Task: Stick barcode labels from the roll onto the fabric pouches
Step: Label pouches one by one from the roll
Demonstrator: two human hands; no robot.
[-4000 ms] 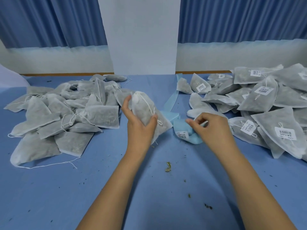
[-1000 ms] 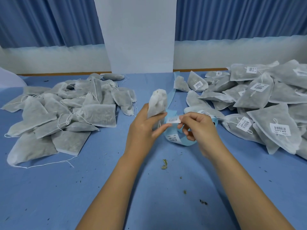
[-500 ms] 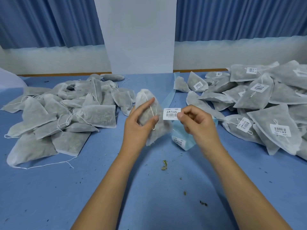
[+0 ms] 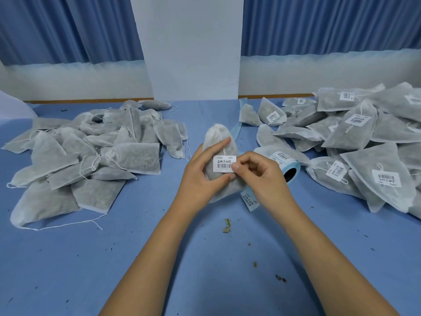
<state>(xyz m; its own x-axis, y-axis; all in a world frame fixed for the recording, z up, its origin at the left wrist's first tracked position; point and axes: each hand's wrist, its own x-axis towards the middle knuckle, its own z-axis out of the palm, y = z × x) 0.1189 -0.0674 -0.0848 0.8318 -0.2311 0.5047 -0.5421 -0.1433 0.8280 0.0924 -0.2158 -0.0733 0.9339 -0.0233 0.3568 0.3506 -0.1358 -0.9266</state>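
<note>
A grey fabric pouch (image 4: 216, 139) stands upright at the table's middle, gripped by my left hand (image 4: 200, 176) with fingers curled round its front and back. A white barcode label (image 4: 224, 164) lies against the pouch's front. My right hand (image 4: 257, 176) pinches the label's right edge between thumb and forefinger. The label roll (image 4: 288, 168), blue-backed with a dark core, lies just right of my right hand, and a strip of its backing (image 4: 249, 200) with a label trails out below the pouch.
A heap of unlabelled pouches (image 4: 91, 151) covers the left of the blue table (image 4: 159, 258). A heap of labelled pouches (image 4: 360, 142) fills the right. Dried herb crumbs (image 4: 226, 225) lie in front of my hands. A white pillar (image 4: 193, 53) and blue curtains stand behind.
My right hand peeled a label off the roll and carried it left onto the pouch's front. My left hand turned the pouch upright and holds it closer to me.
</note>
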